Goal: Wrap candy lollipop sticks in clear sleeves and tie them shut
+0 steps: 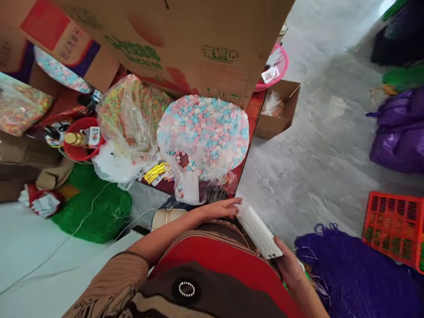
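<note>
A long white bundle [258, 229], ridged lengthwise like stacked thin strips or sticks, is held at a slant close to my body. My left hand [220, 210] has its fingers on the upper end. My right hand [289, 265] grips the lower end from the side, its fingers partly hidden. Just beyond lies a clear plastic bag of pink, blue and white round candies [212, 128], lying open on the dark red table [253, 112]. Several similar white strips [191, 187] rest at the near edge of that bag.
A tall cardboard box [185, 39] stands behind the candies. To the left are a bag of orange and green candies [129, 110], a red basin [81, 148] and green netting [96, 203]. Purple netting [351, 274] and an orange crate [394, 229] lie on the right.
</note>
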A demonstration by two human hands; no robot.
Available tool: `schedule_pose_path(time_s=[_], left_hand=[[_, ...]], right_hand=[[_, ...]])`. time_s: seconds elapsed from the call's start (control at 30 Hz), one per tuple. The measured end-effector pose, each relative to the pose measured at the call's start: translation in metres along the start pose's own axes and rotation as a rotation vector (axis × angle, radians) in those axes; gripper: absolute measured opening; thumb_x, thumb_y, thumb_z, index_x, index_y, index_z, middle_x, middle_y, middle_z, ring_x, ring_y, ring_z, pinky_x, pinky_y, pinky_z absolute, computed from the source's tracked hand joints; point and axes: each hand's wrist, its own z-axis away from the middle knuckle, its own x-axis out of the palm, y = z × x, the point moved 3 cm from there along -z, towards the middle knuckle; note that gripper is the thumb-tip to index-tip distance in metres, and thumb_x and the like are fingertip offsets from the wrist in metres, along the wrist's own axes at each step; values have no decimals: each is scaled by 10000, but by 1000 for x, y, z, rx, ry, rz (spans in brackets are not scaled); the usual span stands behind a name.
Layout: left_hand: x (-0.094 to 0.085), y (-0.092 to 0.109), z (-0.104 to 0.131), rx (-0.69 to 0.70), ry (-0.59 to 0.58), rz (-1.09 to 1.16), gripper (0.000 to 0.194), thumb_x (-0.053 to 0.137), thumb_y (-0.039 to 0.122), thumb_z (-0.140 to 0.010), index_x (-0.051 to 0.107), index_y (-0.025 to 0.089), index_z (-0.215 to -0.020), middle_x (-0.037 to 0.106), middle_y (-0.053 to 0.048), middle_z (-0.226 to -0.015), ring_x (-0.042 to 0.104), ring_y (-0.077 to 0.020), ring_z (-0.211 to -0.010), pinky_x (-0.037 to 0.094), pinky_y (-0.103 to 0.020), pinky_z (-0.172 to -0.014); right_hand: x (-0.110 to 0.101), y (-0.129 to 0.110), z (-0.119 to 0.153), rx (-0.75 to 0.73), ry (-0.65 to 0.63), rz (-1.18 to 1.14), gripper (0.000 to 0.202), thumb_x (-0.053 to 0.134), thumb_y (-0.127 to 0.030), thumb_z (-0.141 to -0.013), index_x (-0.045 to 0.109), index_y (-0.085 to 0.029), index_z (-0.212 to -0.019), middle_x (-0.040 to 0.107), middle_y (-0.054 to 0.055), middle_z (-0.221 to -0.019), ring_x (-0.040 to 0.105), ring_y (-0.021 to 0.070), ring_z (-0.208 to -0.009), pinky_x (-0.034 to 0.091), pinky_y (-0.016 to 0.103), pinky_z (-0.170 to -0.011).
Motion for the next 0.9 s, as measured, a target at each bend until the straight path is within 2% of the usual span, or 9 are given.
schedule_pose_path(time_s=[0.1,0.23,0.43,0.57,0.63,0.7,0.73,0.8,0.9], left_hand=[[-26,-22,36,24,246,60,588,650,414,-918,442,217,-1431,436,-119,-1495,458,-314,-1354,407,-593,-1167],[-52,-58,78,-19,450,130,527,618,449,-930,488,195,-1373,527,-118,-1379,554,-272,-1223,486,-526,-1089],[-77,-107,131,-29,648,196,484,613,471,-930,536,176,-1305,569,-109,-1305,590,-247,-1145,529,-478,-1023],[-96,-141,162,-22,754,229,492,585,494,-939,521,175,-1308,585,-105,-1265,606,-232,-1094,539,-456,-994],[-103,-149,165,-26,766,234,477,594,481,-938,531,170,-1295,597,-101,-1236,615,-222,-1061,550,-441,-970],[-108,-150,164,-13,751,233,464,611,468,-933,549,168,-1282,605,-99,-1229,620,-218,-1050,557,-430,-957],[-110,-149,164,1,742,235,461,620,463,-931,555,169,-1280,606,-99,-1236,621,-218,-1055,559,-427,-955],[-114,-149,167,20,742,247,464,628,458,-928,555,172,-1286,603,-101,-1254,620,-220,-1069,562,-425,-956],[-119,-162,181,2,801,289,478,607,471,-936,538,171,-1302,598,-106,-1261,618,-225,-1081,559,-436,-966]], right_hand=[[-18,-33,-19,-41,-82,120,649,645,-663,-782,635,-115,-1128,657,108,-856,512,151,-603,428,265,-595],[-15,-95,-48,-130,-135,531,759,651,-612,-793,577,-66,-1316,651,114,-861,507,160,-656,415,265,-600],[21,-168,-48,-186,-269,668,826,651,-650,-776,587,-88,-1378,671,151,-847,552,192,-681,440,285,-592],[74,-202,-67,-214,-381,954,768,611,-640,-835,535,-201,-1461,692,133,-979,604,226,-825,472,293,-637],[117,-208,-95,-309,-297,1265,770,578,-671,-836,521,-246,-1476,658,104,-1219,623,284,-1013,522,358,-764],[165,-204,-127,-501,-236,1517,738,534,-605,-867,514,-201,-1484,513,74,-1454,506,318,-1305,398,438,-1109],[187,-196,-142,-583,-231,1594,723,513,-557,-879,518,-151,-1477,499,93,-1464,481,323,-1338,353,444,-1153],[215,-176,-170,-572,-195,1695,726,503,-490,-891,469,-105,-1507,502,128,-1455,511,333,-1309,396,457,-1117],[233,-149,-197,-623,-126,1804,744,514,-484,-909,392,-137,-1556,464,139,-1484,524,351,-1283,429,495,-1076]])
